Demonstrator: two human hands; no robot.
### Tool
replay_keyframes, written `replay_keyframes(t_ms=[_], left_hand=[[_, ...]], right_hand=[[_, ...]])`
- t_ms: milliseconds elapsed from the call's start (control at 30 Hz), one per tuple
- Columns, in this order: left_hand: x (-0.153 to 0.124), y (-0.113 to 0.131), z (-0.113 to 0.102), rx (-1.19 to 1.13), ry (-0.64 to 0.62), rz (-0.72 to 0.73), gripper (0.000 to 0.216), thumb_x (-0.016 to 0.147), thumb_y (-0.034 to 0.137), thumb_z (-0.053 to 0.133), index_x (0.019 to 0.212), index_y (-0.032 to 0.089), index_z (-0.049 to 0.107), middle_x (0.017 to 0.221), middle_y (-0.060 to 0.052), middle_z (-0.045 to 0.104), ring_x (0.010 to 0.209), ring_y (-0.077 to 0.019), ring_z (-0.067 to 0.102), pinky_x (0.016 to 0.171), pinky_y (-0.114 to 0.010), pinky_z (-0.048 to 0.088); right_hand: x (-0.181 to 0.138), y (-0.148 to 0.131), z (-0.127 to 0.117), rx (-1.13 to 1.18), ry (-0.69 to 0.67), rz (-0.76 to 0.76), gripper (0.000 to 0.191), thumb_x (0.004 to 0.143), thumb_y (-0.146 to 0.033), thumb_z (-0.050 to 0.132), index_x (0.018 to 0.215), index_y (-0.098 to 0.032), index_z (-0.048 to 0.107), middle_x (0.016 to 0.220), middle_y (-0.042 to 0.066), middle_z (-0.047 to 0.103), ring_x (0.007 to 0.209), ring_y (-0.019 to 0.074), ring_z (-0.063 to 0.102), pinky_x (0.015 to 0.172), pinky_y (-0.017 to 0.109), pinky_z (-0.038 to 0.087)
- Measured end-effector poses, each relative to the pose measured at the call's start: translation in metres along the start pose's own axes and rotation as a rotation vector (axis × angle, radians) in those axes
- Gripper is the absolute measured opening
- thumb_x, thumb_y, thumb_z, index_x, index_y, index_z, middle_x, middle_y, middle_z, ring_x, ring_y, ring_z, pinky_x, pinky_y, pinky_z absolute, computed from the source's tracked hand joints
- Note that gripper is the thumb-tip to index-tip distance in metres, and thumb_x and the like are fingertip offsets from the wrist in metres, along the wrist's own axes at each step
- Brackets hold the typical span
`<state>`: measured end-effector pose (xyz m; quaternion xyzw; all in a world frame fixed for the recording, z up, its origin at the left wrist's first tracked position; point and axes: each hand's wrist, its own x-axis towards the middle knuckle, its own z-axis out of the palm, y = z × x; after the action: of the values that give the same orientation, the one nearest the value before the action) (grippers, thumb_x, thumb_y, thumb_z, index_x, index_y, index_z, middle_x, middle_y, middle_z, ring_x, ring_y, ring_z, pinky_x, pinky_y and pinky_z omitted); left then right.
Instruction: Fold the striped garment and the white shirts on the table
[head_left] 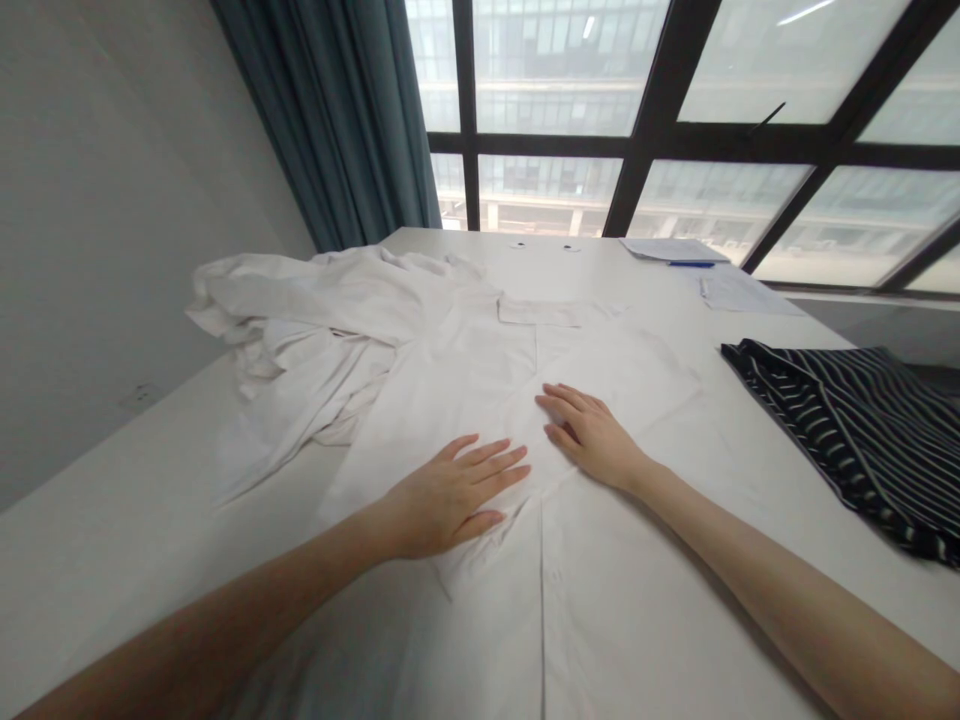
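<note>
A white button-up shirt (465,380) is spread over the white table, its collar toward the window and its front placket running down the middle toward me. My left hand (457,490) lies on the shirt left of the placket, palm down with fingers spread. Small creases show in the cloth under its thumb. Farther up, my right hand (589,430) rests on the shirt front, fingers stretched out toward the left. Neither hand grips the fabric. Bunched white cloth (322,310) lies at the shirt's left side; whether it is the sleeve or another garment I cannot tell.
On the right of the table (150,530) lies a black garment with white stripes (847,430). Papers (671,250) and a blue pen (690,264) are at the far right edge. A wall stands on the left, with a blue curtain (352,120) beside the window.
</note>
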<state>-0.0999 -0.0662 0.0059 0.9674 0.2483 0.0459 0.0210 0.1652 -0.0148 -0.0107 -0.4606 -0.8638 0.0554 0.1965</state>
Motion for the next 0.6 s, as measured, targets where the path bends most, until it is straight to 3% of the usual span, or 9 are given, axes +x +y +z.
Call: replay_keyframes(t_ms=[300, 600], left_hand=[[-0.001, -0.001, 0.000, -0.010, -0.002, -0.002, 0.051, 0.103, 0.037, 0.036, 0.151, 0.023, 0.027, 0.158, -0.004, 0.031, 0.147, -0.0185, 0.024, 0.119, -0.038, 0.013], [0.000, 0.000, -0.001, 0.002, -0.004, 0.000, 0.051, 0.103, 0.038, 0.036, 0.151, 0.022, 0.028, 0.157, -0.005, 0.032, 0.147, -0.0191, 0.025, 0.119, -0.038, 0.012]], right_hand=[[0.004, 0.028, 0.004, 0.017, 0.112, 0.137, 0.041, 0.086, -0.011, 0.044, 0.122, -0.017, 0.062, 0.135, 0.013, 0.060, 0.126, 0.0253, 0.054, 0.104, 0.046, 0.044], [0.004, 0.054, 0.001, 0.083, 0.264, 0.296, 0.034, 0.080, -0.010, 0.050, 0.108, -0.019, 0.067, 0.126, 0.013, 0.064, 0.110, 0.0265, 0.064, 0.096, 0.045, 0.049]])
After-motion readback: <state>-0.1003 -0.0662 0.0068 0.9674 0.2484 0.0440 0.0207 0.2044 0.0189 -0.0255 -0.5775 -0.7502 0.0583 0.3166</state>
